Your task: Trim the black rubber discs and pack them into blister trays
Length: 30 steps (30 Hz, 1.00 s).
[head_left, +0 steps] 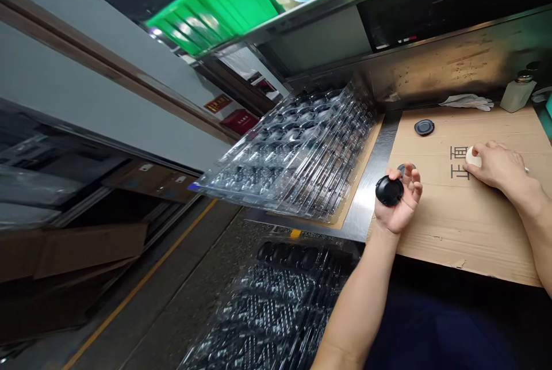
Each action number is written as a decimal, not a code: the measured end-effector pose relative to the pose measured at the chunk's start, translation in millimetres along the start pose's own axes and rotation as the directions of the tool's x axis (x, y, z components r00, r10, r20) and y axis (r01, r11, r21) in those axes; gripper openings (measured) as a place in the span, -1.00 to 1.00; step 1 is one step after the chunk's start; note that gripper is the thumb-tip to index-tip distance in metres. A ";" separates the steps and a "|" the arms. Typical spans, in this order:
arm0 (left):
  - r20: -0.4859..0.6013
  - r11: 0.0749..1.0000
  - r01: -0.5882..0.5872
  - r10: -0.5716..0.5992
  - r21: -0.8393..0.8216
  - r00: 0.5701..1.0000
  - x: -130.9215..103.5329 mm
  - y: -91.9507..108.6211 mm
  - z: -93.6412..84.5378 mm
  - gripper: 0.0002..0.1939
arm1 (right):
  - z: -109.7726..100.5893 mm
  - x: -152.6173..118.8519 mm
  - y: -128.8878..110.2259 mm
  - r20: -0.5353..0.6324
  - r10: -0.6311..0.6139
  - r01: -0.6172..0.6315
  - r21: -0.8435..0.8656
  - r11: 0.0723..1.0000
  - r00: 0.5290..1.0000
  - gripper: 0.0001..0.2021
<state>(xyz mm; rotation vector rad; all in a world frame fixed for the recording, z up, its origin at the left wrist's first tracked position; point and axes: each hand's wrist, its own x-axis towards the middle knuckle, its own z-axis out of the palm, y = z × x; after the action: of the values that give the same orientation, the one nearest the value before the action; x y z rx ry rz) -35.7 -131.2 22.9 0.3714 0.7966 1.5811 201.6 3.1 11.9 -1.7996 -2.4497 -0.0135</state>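
My left hand (400,209), palm turned up, holds a glossy black round cap (389,191) by its edge near the thumb. The other fingers are loosely curled. Just behind those fingers shows part of a dark grey disc (406,169); whether it touches the hand I cannot tell. My right hand (498,164) rests low over the cardboard sheet (457,232), its thumb and fingers around a small whitish round pad (473,156), partly covered. Farther back on the cardboard lies another black round cap (424,127).
Stacked clear plastic trays (297,157) stand left of the cardboard on the metal bench (366,209). Lower down is another tray stack (276,301) holding black parts. White gloves (466,102) and a capped bottle (518,91) are at the back. A green bin (224,13) sits on the shelf above.
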 end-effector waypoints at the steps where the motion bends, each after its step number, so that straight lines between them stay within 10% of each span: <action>1: 0.016 0.997 -0.018 0.017 0.073 1.000 8.5 4.7 -2.3 -0.59 | -0.2 -0.1 -0.3 0.003 0.000 0.000 0.004 1.000 1.000 -0.54; 4: 0.099 0.885 -0.188 0.161 0.426 0.982 43.1 23.2 -16.0 -0.62 | -2.2 -1.3 -2.6 0.020 -0.004 0.004 0.012 1.000 1.000 -0.54; 7: 0.287 0.510 -0.370 0.236 0.776 0.928 77.0 38.0 -32.5 -0.70 | -5.3 -3.5 -6.1 0.036 0.003 -0.004 0.017 1.000 0.999 -0.55; 13: 0.515 0.010 -0.520 0.119 0.854 0.849 110.7 28.1 -48.2 -0.70 | -6.3 -5.9 -8.8 0.038 -0.003 0.002 0.022 1.000 0.999 -0.60; 20: 0.558 -0.175 -0.535 0.140 0.827 0.818 107.4 28.9 -57.5 -0.58 | -5.1 -5.2 -8.3 0.030 -0.004 0.003 0.019 1.000 1.000 -0.60; 25: 0.544 -0.264 -0.567 -0.164 0.780 0.823 82.7 48.2 -53.7 0.00 | -5.1 -6.8 -10.5 0.025 -0.007 0.007 0.016 1.000 1.000 -0.61; 30: 0.532 -0.257 -0.592 -0.269 0.764 0.803 91.0 49.9 -46.7 -0.24 | -3.6 -5.3 -8.1 0.015 -0.006 0.006 0.022 1.000 1.000 -0.62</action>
<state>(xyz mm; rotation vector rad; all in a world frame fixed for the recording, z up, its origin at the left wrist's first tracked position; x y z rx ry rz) -119.6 -56.5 4.8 2.2613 1.4740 0.4212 195.8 -4.7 15.5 -1.7899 -2.4552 0.0268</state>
